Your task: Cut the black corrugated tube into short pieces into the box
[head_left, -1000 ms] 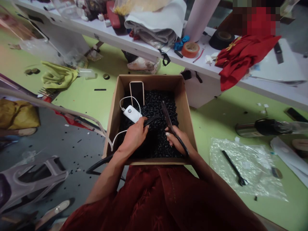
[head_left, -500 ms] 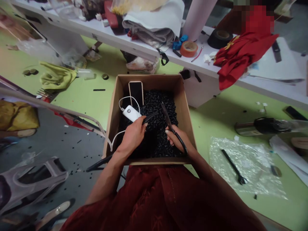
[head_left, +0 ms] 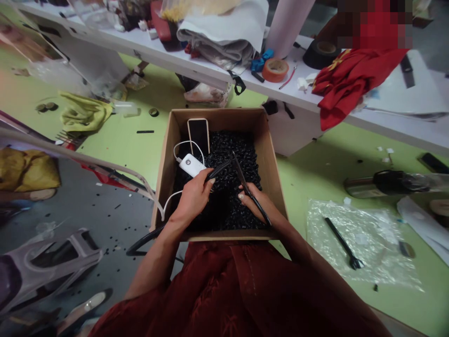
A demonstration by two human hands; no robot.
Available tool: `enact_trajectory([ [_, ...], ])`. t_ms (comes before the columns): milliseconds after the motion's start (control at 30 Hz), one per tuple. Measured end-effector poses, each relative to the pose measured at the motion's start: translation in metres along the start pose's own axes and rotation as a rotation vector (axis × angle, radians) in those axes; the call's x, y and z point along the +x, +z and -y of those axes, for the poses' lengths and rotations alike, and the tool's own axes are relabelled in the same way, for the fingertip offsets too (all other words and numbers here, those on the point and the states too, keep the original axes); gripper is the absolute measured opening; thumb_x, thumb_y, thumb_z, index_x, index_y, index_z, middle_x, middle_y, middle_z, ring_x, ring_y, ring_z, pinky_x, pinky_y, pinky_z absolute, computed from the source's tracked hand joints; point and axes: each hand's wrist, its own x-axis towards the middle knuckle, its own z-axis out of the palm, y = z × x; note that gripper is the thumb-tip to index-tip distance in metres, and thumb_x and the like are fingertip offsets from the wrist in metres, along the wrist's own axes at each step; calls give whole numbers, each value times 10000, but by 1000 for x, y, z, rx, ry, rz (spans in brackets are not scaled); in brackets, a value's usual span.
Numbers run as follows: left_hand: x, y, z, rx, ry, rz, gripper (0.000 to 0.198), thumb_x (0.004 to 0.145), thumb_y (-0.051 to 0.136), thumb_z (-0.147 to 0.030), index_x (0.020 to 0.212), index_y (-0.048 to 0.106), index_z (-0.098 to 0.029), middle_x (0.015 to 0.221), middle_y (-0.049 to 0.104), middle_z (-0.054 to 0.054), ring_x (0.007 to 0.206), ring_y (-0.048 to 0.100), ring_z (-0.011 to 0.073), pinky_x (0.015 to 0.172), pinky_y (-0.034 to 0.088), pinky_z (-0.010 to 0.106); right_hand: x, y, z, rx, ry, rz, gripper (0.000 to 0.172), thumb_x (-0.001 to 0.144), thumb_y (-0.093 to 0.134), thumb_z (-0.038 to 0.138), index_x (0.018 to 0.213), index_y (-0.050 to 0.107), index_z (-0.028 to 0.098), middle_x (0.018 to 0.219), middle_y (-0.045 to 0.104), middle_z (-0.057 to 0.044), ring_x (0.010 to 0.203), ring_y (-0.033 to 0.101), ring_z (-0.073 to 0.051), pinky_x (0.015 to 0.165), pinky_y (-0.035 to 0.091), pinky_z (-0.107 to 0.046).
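Observation:
A cardboard box (head_left: 271, 164) on my lap is filled with small black cut pieces (head_left: 231, 145). My left hand (head_left: 192, 199) is closed round a black corrugated tube (head_left: 219, 169) whose end reaches over the box. My right hand (head_left: 257, 203) grips black scissors (head_left: 242, 175), whose blades point up toward the tube's tip. In the box's far left corner lean a phone (head_left: 199, 134) and a white power bank (head_left: 191, 164), with a white cable between them.
A white workbench (head_left: 210, 70) behind the box carries folded cloth, an orange tape roll (head_left: 276, 70), a black tape roll and red fabric (head_left: 351, 82). On the green floor to the right lie a plastic sheet (head_left: 365, 238) with a black tool (head_left: 342, 243). The tube trails off left toward the floor.
The tube's tip has lifted and moved up to the scissor blades. My right hand has shifted slightly left with the scissors.

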Motion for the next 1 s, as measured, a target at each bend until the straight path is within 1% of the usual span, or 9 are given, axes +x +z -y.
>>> enact_trajectory([
  [167, 0, 0, 0, -86, -1, 16, 341, 905, 454, -262, 1216, 551, -160, 1115, 677, 67, 973, 629, 169, 876, 475, 298, -1, -1, 5, 9, -19, 40, 369, 849, 484, 443, 1134, 519, 212, 896, 671, -57, 776, 634, -190, 715, 458, -305],
  [367, 0, 2, -1, -80, 0, 43, 348, 906, 452, -255, 1220, 552, -146, 1124, 674, 77, 990, 627, 175, 886, 466, 299, -3, -2, 11, 15, -16, 93, 351, 847, 493, 439, 1118, 517, 218, 891, 681, -49, 777, 636, -196, 702, 465, -300],
  [467, 0, 2, -2, -90, 0, 43, 340, 907, 449, -249, 1215, 553, -147, 1125, 675, 76, 993, 626, 173, 892, 466, 302, -3, -3, 14, 21, -29, 109, 360, 847, 490, 437, 1124, 511, 207, 915, 682, -64, 796, 640, -200, 714, 469, -304],
  [767, -1, 3, -2, -81, 2, 67, 338, 907, 444, -248, 1216, 551, -162, 1118, 678, 72, 994, 629, 183, 893, 470, 316, -3, 0, 9, 15, -65, 104, 354, 864, 491, 438, 1139, 507, 216, 936, 681, -62, 801, 633, -194, 727, 466, -309],
  [1000, 0, 5, -2, -73, 12, 65, 337, 903, 450, -247, 1217, 547, -169, 1115, 682, 73, 984, 631, 187, 885, 474, 326, -3, -2, 12, 10, -84, 131, 348, 873, 484, 447, 1140, 483, 223, 959, 670, -56, 839, 633, -193, 757, 470, -306],
])
